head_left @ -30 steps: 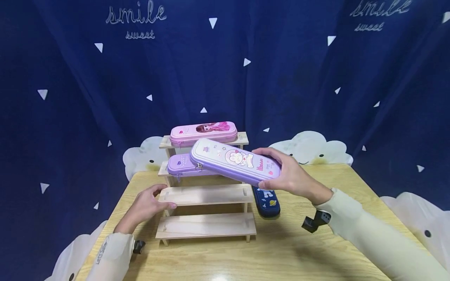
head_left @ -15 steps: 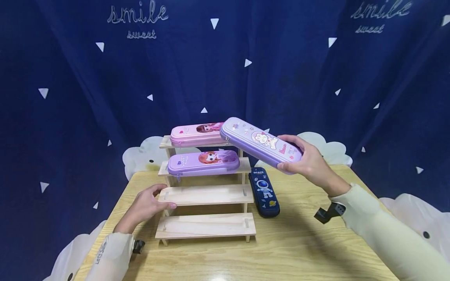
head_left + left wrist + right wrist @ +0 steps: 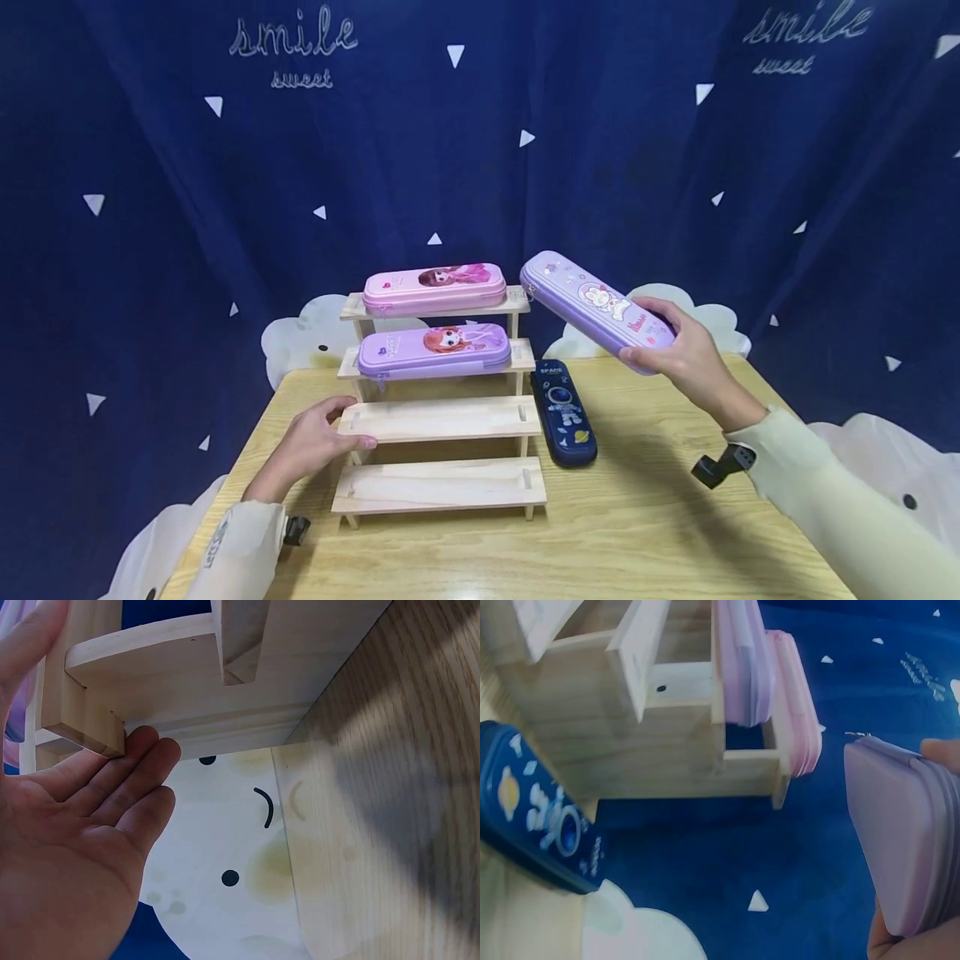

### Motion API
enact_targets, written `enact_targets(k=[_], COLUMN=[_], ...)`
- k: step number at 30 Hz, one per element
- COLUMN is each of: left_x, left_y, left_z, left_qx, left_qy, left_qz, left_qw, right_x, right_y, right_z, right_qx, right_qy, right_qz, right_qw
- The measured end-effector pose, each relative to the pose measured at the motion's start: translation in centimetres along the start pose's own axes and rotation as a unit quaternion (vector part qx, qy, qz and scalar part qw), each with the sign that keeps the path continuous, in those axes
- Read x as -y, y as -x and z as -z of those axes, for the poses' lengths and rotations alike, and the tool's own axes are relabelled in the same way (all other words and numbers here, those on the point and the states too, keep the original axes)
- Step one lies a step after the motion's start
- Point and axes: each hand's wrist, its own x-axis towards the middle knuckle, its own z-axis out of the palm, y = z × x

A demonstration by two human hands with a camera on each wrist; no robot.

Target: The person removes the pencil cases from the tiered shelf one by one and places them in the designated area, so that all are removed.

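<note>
My right hand (image 3: 693, 358) grips a lavender pencil case (image 3: 592, 304) by its right end, thumb on the near side and fingers on the far side. The case, printed with a white bunny, is held in the air, slanting, right of the rack. My left hand (image 3: 315, 442) holds the left end of the third tier of a wooden step rack (image 3: 450, 418), thumb over its front edge. In the left wrist view its fingertips (image 3: 166, 750) lie at the rack's wood. A pink pencil case (image 3: 408, 290) rests on the top tier, a purple one (image 3: 408, 352) on the second.
A navy space-print pencil case (image 3: 562, 417) lies on the wooden table (image 3: 645, 517) right of the rack. The rack's lowest tier (image 3: 442, 485) is bare. Behind the table hangs a blue curtain (image 3: 622, 183); white cloud shapes (image 3: 303, 337) edge the table.
My right hand has carried the lavender pencil case rightward, away from the rack, uncovering the purple case and the navy one. My left hand has stayed on the rack.
</note>
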Motion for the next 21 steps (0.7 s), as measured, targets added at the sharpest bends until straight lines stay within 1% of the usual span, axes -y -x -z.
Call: enact_targets(k=[5,10,15,21], left_x=[0.0,0.0,0.0,0.0], left_y=[0.1,0.1,0.1,0.1], left_z=[-0.1,0.0,0.0,0.0], left_qx=[0.004,0.004,0.000,-0.002], left_qy=[0.000,0.002,0.001,0.001], left_qz=[0.009,0.009,0.003,-0.003], left_qw=[1.0000,1.0000,1.0000,1.0000], right_x=[-1.7,-3.4,-5.1,-7.2], right_y=[0.4,0.3,0.2,0.3], right_z=[0.3,0.6,0.4,-0.3], right_qx=[-0.034,-0.065,-0.076,-0.088], right_qy=[0.004,0.016,0.033,0.046], right_qz=[-0.022,-0.044,-0.068,-0.099], right_qw=[0.999,0.997,0.994,0.990])
